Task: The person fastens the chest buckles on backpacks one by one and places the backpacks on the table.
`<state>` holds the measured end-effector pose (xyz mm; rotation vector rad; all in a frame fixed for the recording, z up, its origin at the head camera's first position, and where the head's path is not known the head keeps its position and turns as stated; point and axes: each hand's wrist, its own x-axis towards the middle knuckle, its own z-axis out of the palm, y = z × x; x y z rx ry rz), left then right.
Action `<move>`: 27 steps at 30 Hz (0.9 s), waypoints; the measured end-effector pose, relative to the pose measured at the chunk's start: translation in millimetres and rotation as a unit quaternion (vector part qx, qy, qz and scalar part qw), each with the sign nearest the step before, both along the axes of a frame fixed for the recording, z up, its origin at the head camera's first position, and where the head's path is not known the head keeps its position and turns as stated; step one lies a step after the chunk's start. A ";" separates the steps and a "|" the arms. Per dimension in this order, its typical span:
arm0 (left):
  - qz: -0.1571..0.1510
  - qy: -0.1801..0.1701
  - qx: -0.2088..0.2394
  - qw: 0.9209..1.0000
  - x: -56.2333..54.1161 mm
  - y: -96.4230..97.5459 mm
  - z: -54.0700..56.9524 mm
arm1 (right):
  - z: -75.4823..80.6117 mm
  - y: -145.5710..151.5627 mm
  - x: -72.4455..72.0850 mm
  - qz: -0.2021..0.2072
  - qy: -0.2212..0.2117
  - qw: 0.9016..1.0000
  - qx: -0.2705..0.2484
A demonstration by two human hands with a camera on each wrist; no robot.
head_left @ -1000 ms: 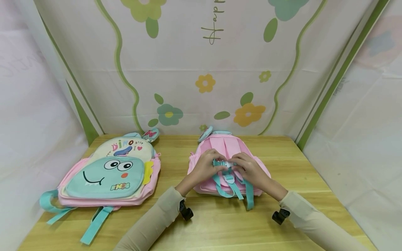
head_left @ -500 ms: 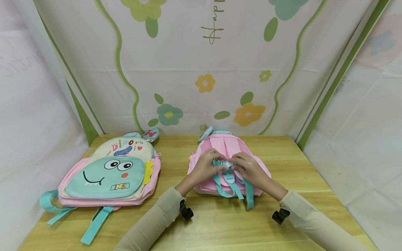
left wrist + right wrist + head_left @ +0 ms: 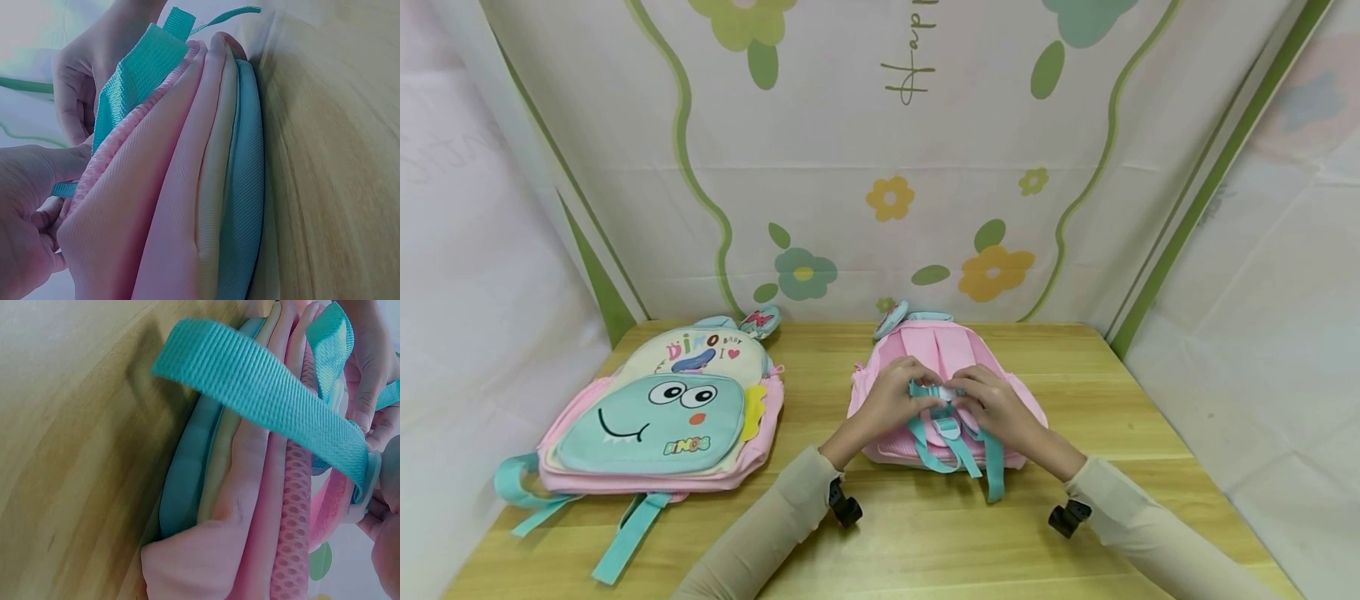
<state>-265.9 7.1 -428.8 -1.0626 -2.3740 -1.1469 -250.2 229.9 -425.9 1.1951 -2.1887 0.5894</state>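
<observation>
A pink backpack [image 3: 916,342] lies back side up on the table, straps facing up. Over its middle, my left hand [image 3: 891,393] pinches a teal strap [image 3: 925,390] between thumb and fingers. Opposite it, my right hand [image 3: 1002,407] pinches a small white buckle [image 3: 947,392]. Both sets of fingertips almost meet there and partly hide the buckle. Lower on the backpack sits a pale strap adjuster [image 3: 947,428]. Loose teal webbing [image 3: 994,467] hangs below the right hand; in the right wrist view, a wide teal strap [image 3: 250,394] sticks out over the bag's side.
To the left, a second backpack [image 3: 655,425] with a dinosaur face lies front side up, its teal straps [image 3: 632,542] trailing toward the near edge. Both bags rest on a wooden table [image 3: 925,533]. Flower-printed white cloth [image 3: 850,133] stands behind and at both sides.
Only slight finger movement shows around the white buckle. Both hands and both backpacks keep their places.
</observation>
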 end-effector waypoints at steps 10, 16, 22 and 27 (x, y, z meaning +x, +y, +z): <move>-0.009 -0.022 0.001 1.000 0.2 0.5 0.3 | 1.1 1.5 1.7 -0.003 -0.003 1.000 0.005; -0.009 -0.038 -0.014 0.999 0.8 -0.7 2.3 | 1.2 3.2 3.1 -0.006 -0.013 1.000 0.013; -0.009 -0.048 -0.037 0.998 0.6 -2.7 7.7 | 3.0 4.5 3.1 -0.012 -0.005 1.000 0.026; -0.008 -0.036 -0.060 0.998 1.2 -3.8 10.1 | 3.3 6.2 2.5 -0.016 0.008 0.999 0.041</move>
